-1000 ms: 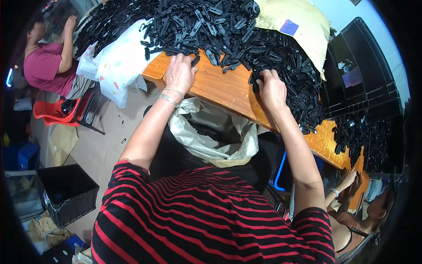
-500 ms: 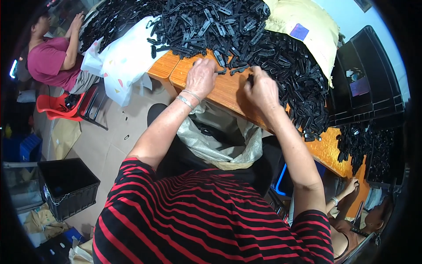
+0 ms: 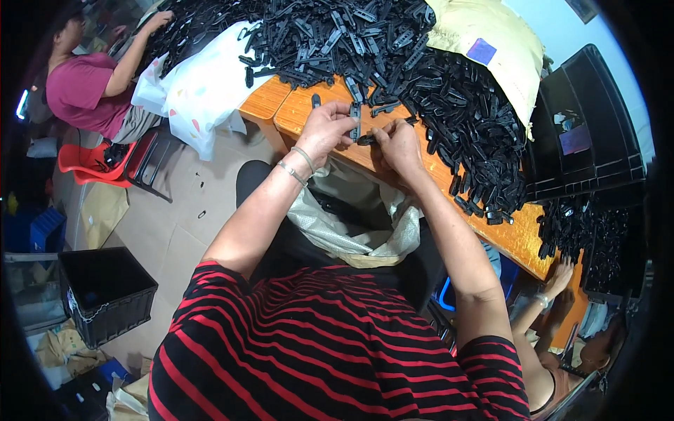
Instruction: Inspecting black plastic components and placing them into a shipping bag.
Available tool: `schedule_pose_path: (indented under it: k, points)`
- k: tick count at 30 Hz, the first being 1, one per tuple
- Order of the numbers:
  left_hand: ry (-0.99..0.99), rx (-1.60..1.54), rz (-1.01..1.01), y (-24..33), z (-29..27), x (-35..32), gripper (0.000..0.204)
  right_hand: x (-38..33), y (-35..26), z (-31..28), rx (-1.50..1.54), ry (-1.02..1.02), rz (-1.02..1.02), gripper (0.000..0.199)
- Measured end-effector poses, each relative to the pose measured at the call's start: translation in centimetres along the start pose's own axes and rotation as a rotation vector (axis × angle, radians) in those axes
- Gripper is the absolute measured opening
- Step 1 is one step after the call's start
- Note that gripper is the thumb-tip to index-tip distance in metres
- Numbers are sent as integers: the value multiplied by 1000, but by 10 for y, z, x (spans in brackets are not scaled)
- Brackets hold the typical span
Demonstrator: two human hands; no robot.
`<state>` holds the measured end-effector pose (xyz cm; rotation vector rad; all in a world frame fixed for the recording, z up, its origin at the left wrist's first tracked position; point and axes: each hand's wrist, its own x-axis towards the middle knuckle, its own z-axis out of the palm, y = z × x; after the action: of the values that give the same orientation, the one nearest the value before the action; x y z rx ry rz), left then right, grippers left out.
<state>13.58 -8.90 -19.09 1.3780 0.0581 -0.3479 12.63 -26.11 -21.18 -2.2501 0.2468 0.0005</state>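
My left hand (image 3: 330, 128) pinches a slim black plastic clip (image 3: 355, 121), held upright above the front edge of the wooden table (image 3: 298, 112). Close beside it, my right hand (image 3: 399, 146) grips a second small dark plastic piece (image 3: 366, 140) between thumb and fingers, its end pointing toward the left hand. Beyond both hands lies a big heap of similar black clips (image 3: 337, 42), and a second heap of black parts (image 3: 470, 133) spreads to the right. Below the hands, a white woven sack (image 3: 316, 228) hangs open at my lap, with dark pieces inside.
A pale yellow bag (image 3: 491, 35) lies on the right heap. White plastic (image 3: 200, 91) drapes over the left table edge. A co-worker in a magenta shirt (image 3: 81, 91) sits at left near a red chair (image 3: 84, 165); another person's hand (image 3: 559, 277) is at lower right. A black crate (image 3: 109, 298) stands on the floor.
My hands have come closer together, the right moving left from beside the right heap. The clip in my left hand now shows clearly. The magenta-shirted co-worker's arm has reached forward.
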Motion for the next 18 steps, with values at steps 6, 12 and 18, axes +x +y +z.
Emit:
schedule_pose_path:
  k: [6,12,18]
  points:
    - [-54,-38,-61,-4,-2,-5,15,-8,-2,-14,156,44,-126,30]
    - [-56,-301,-51,-9,16,-10,18,-22,-12,-34,386,-245,-194,16]
    - [-154,-354,-67,-5,16,-14,18,-15,-6,-36,254,-232,-290,11]
